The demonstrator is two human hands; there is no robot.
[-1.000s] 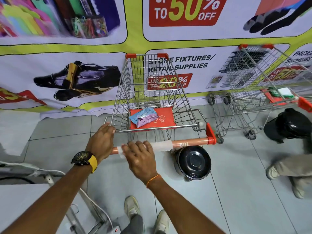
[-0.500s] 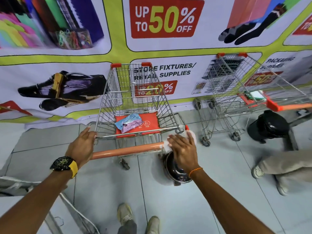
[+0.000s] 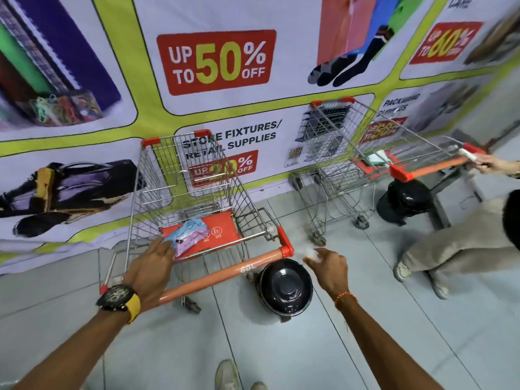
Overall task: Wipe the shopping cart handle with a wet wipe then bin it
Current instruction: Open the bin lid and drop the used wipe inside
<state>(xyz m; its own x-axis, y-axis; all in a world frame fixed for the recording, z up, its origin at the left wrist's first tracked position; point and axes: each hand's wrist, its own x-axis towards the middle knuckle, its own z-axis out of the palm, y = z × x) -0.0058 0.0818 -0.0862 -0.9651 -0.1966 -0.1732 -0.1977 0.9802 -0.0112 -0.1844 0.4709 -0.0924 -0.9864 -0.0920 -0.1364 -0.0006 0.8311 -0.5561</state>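
Right hand: right hand off the bar, above and just right of the bin, fingers pinched on a blurred white wet wipe.
Left hand: left hand lies over the left end of the cart handle, fingers reaching to the seat flap; whether it grasps the bar I cannot tell.
Handle writing: "60L" on the orange bar.
Cart: shopping cart, wire, with a wipes pack on the red flap.
Bin: black round bin on the floor just right of the handle's end.
Wall: banner reads "UP TO 50% OFF", "STORE FIXTURES/ RETAIL SUPPLIES".
Floor: grey tiled floor.
Right side: second cart, well apart.
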